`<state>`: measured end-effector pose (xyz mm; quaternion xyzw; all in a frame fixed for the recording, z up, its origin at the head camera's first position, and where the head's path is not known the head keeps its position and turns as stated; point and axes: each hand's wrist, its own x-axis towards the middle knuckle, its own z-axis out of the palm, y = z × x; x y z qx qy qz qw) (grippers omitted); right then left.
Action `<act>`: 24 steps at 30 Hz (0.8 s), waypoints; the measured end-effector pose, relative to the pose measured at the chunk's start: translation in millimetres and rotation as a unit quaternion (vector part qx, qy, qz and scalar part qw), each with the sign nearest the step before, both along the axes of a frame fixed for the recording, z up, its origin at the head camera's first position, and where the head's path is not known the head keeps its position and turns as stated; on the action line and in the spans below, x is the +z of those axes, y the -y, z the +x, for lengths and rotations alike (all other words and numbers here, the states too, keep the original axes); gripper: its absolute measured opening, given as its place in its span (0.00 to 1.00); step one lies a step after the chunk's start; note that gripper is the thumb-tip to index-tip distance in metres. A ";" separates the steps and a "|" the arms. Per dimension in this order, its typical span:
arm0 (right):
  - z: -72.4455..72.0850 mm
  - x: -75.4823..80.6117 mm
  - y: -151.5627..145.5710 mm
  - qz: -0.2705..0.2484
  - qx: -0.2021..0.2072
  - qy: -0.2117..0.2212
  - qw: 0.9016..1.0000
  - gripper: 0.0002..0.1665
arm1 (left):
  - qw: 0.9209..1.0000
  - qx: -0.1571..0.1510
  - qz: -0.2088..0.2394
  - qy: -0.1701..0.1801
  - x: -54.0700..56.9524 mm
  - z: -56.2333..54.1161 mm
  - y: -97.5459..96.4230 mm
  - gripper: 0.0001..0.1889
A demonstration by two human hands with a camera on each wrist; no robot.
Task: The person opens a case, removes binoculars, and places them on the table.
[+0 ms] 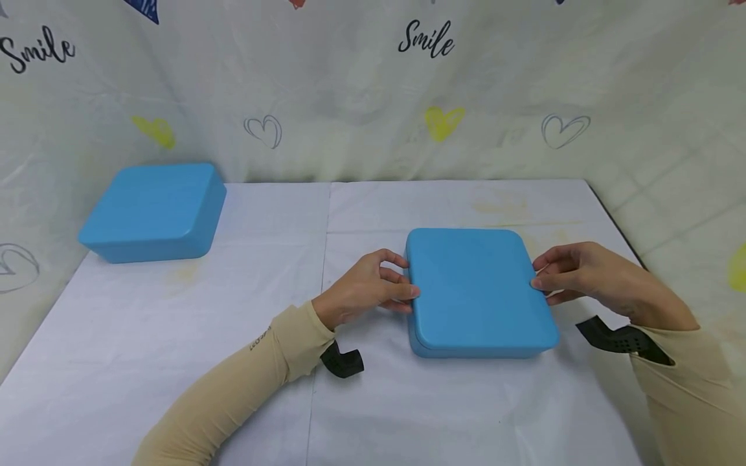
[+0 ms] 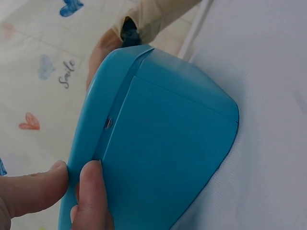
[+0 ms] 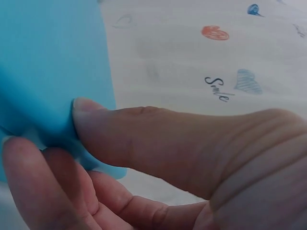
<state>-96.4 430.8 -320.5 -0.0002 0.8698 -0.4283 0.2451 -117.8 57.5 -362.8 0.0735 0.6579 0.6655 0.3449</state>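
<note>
Currently the left hand (image 1: 368, 288) and the right hand (image 1: 600, 278) pinch opposite sides of a lidded blue box (image 1: 482, 298), thumbs at the lid's (image 1: 472, 259) edge and fingers against the sides, towards the right edge of the table (image 1: 443, 414); another blue box (image 1: 154, 207) sits at its far left corner

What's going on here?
A person's left hand and right hand hold opposite sides of a blue box, thumbs at the rim of its lid. The lid looks to be on. The box is toward the right of the white-covered table; a second blue box sits at the left, with neither hand on it.
</note>
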 end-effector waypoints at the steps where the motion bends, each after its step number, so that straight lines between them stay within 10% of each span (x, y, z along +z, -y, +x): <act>1: 0.2 0.3 0.3 0.001 -0.001 0.000 1.000 0.31 | 1.000 -0.001 -0.001 0.000 0.1 -0.1 -0.1 0.30; 24: -0.8 2.0 0.2 0.016 0.008 -0.002 1.000 0.31 | 1.000 -0.001 -0.001 0.006 3.2 -0.2 -1.2 0.29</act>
